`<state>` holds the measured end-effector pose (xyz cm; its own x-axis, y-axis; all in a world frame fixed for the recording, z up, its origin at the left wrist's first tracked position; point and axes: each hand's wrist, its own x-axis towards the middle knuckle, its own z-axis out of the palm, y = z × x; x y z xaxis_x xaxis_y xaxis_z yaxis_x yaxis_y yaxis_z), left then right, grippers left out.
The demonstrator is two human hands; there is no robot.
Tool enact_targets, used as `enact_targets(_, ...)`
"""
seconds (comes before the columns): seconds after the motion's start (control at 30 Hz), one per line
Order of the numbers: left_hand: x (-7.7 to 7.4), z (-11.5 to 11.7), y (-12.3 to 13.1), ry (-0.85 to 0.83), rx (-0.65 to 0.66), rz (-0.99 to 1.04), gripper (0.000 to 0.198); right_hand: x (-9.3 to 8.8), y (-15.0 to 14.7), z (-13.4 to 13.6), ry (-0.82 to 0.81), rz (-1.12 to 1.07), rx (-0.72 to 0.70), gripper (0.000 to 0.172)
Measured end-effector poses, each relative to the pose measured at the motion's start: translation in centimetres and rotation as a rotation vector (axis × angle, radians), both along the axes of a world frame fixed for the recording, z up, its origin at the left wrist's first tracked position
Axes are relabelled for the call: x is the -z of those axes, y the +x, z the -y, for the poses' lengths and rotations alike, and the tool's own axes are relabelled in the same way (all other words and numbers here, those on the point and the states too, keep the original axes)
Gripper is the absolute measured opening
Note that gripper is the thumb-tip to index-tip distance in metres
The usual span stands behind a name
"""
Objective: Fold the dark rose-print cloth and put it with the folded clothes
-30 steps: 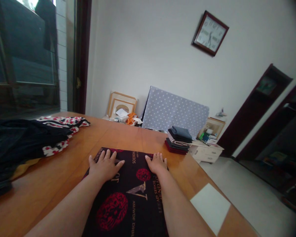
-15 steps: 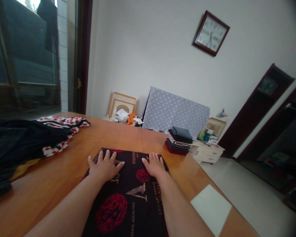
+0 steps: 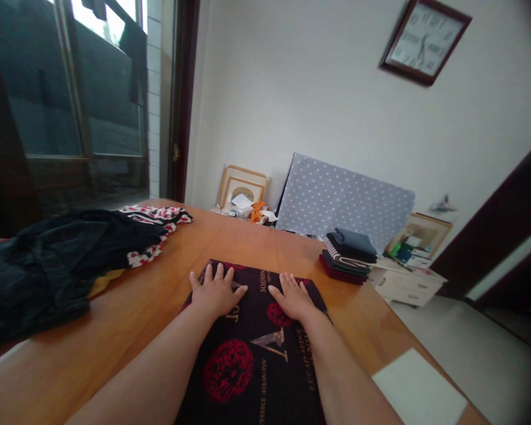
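A black cloth garment (image 3: 265, 319) with red medallions and gold lettering lies flat, folded into a long shape, on the wooden table in front of me. My left hand (image 3: 218, 293) rests palm down on its far left part, fingers spread. On the far right part lies my right hand (image 3: 295, 298), also flat with the fingers apart. Neither hand grips the cloth. The garment's near end runs out of view at the bottom, between my forearms.
A stack of folded clothes (image 3: 347, 257) stands on the table's (image 3: 252, 239) far right. At left lies a loose heap of dark and patterned clothes (image 3: 79, 254). A white sheet (image 3: 420, 386) is near the right edge. Beyond are a dotted cloth cover (image 3: 345, 198) and a white cabinet (image 3: 407, 285).
My view has turned left, so everything sits further right in the picture. Both hands stay flat on the garment in nearly the same spots.
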<state>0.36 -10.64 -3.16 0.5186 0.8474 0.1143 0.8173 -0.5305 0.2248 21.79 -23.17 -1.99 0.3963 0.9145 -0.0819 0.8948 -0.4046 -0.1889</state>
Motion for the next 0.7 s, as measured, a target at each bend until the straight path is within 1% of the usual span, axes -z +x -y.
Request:
enact_targets(0.07, -0.2, 0.2, -0.1, -0.016, -0.008, 0.002, 0.088, 0.1, -0.1, -0.1, -0.003, 0.009, 0.005, 0.089)
enact_targets(0.2, -0.8, 1.0, -0.4, -0.051, -0.029, 0.008, 0.087, 0.8, -0.1, -0.1, 0.055, 0.060, -0.031, 0.088)
enact_targets(0.3, -1.3, 1.6, -0.8, -0.073, -0.018, 0.021, 0.087, 2.3, 0.6, -0.2, 0.029, 0.085, -0.089, 0.085)
enact_targets(0.37, -1.5, 1.7, -1.0, -0.086, -0.014, 0.032, 0.089, 3.6, 1.4, -0.6, 0.019, 0.112, -0.109, 0.080)
enact_targets(0.4, -1.6, 1.7, -1.1, -0.086, -0.012, 0.044, 0.090, 4.1, 1.8, -0.8, 0.027, 0.128, -0.120, 0.077)
enact_targets(0.47, -1.7, 1.7, -1.3, -0.065, 0.010, 0.073, 0.085, 4.9, 2.4, -1.2, 0.072, 0.166, -0.097, 0.079)
enact_targets(0.53, -1.7, 1.6, -1.4, -0.032, 0.044, 0.096, 0.077, 5.1, 2.8, -1.2, 0.112, 0.193, -0.071, 0.080)
enact_targets(0.6, -1.6, 1.5, -1.5, -0.025, 0.060, 0.089, 0.070, 4.9, 2.8, -0.9, 0.104, 0.190, -0.070, 0.076)
enact_targets(0.7, -1.7, 1.5, -1.5, -0.066, 0.027, 0.034, 0.070, 4.6, 2.8, -0.5, 0.051, 0.160, -0.096, 0.068)
